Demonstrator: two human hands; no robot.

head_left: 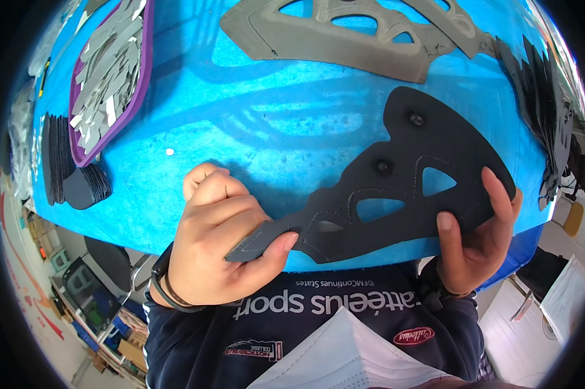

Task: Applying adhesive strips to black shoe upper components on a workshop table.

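A flat black panel (402, 168) with stitched, rounded triangular cutouts is held at a slant above the blue table. Two small dark round fittings (383, 166) sit on its upper part. My left hand (221, 233) is closed on the narrow left end, thumb on top and fingers curled under. At the wide right end, my right hand (477, 233) grips the lower edge; its thumb lies on the face and the other fingers are partly hidden behind. Beyond the panel, larger grey panels (325, 48) with similar cutouts overlap on the table.
A purple tray (148, 71) of grey and white strips stands at the far left. Stacked black pieces (88, 185) lie beside it. A fanned bundle of black pieces (535, 97) rests by the right edge. One small white speck (170, 152) lies on the blue tabletop (195, 139).
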